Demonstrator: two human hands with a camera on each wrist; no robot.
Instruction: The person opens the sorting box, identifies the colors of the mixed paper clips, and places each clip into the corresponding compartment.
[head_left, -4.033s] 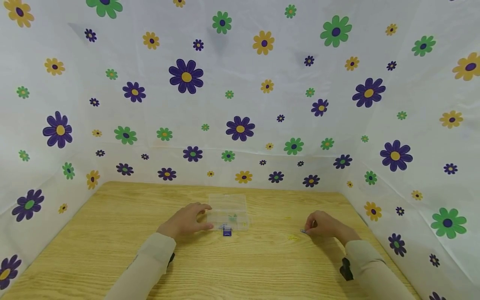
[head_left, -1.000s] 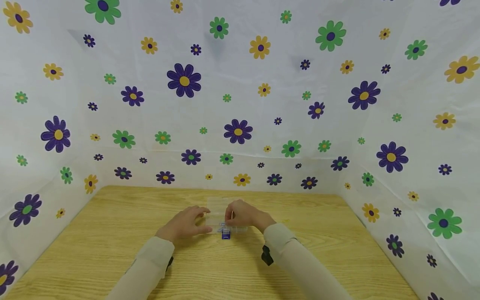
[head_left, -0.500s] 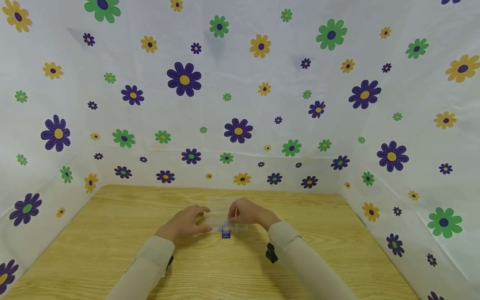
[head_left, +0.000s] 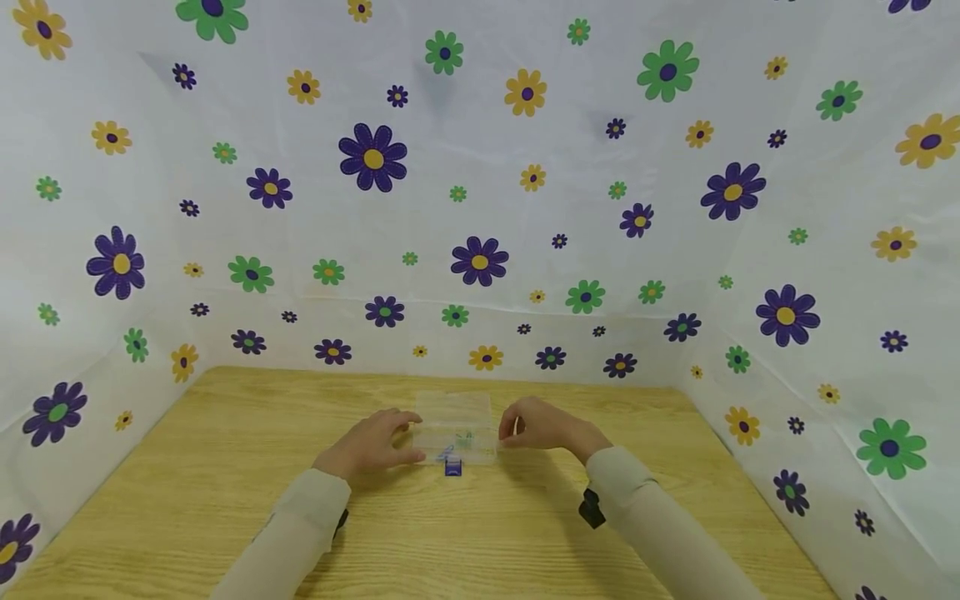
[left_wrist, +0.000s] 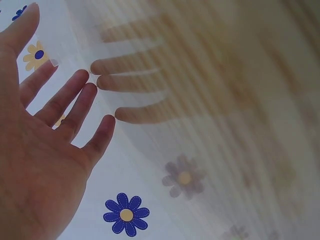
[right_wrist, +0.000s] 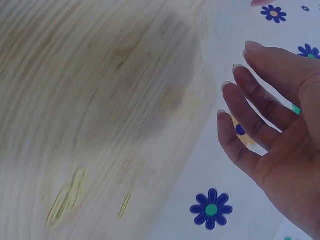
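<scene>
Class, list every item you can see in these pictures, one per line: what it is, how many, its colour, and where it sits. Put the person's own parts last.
Clear plastic compartment box: one, transparent, middle of the table, small bits inside.
Small blue latch: one, blue, at the box's near edge.
Small yellow pieces: a few, yellow, loose on the table.
Wooden table: one, light oak grain.
White flower-print cloth: white with purple, green and yellow flowers, behind and beside the table.
Left hand: one, fingers touching the box's left side.
Right hand: one, empty, just right of the box.

A wood-grain tabletop (head_left: pixel 225 500) is carrying a clear plastic compartment box (head_left: pixel 456 429), with small yellow pieces (right_wrist: pixel 65 200) lying on it to the right.
</scene>
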